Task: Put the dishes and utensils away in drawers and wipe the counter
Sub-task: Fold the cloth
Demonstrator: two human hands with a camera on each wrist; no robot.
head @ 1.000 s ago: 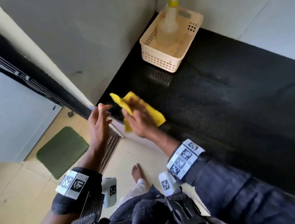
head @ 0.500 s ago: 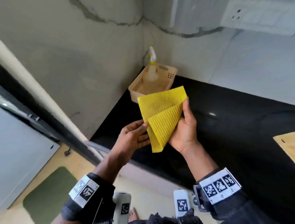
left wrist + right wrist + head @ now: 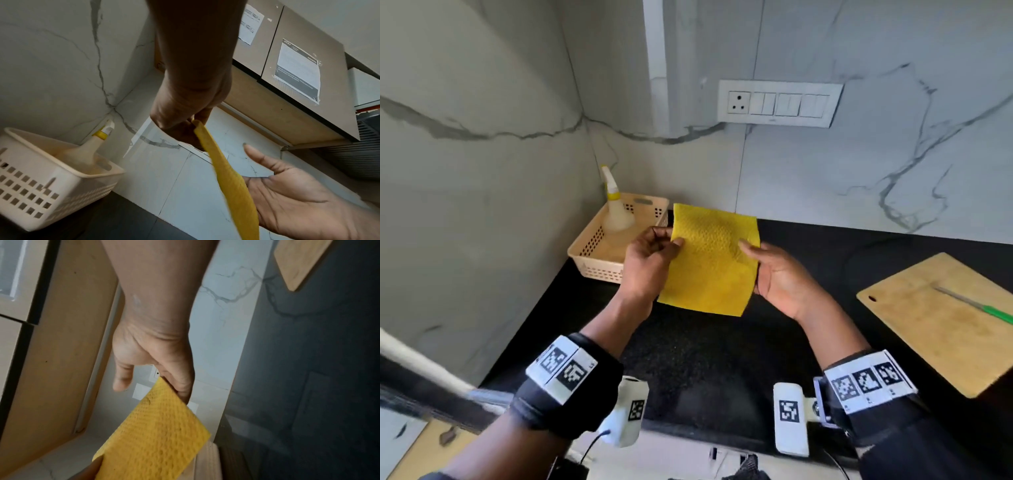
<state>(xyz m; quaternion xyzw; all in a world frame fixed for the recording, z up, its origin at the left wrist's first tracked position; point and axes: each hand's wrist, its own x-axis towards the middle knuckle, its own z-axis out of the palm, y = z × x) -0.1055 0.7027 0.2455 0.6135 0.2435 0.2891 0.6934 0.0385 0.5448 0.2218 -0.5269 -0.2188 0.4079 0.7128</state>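
A yellow waffle-textured cloth (image 3: 709, 263) hangs flat in the air above the black counter (image 3: 705, 359). My left hand (image 3: 671, 240) pinches its upper left edge between thumb and fingers; the left wrist view shows that pinch (image 3: 193, 123) on the cloth (image 3: 232, 183). My right hand (image 3: 753, 263) is at the cloth's right edge, fingers straight behind it. In the right wrist view the thumb (image 3: 121, 381) stands off the cloth (image 3: 156, 434), and the palm (image 3: 287, 194) is spread flat.
A cream perforated basket (image 3: 592, 253) with a spray bottle (image 3: 616, 209) sits in the counter's back left corner. A wooden cutting board (image 3: 935, 325) with a green-handled knife (image 3: 976, 306) lies at the right. A switch panel (image 3: 777, 102) is on the marble wall.
The cloth went from bunched in my right hand at the counter's edge, to folded in both hands, to spread flat. My view has lifted towards the back wall.
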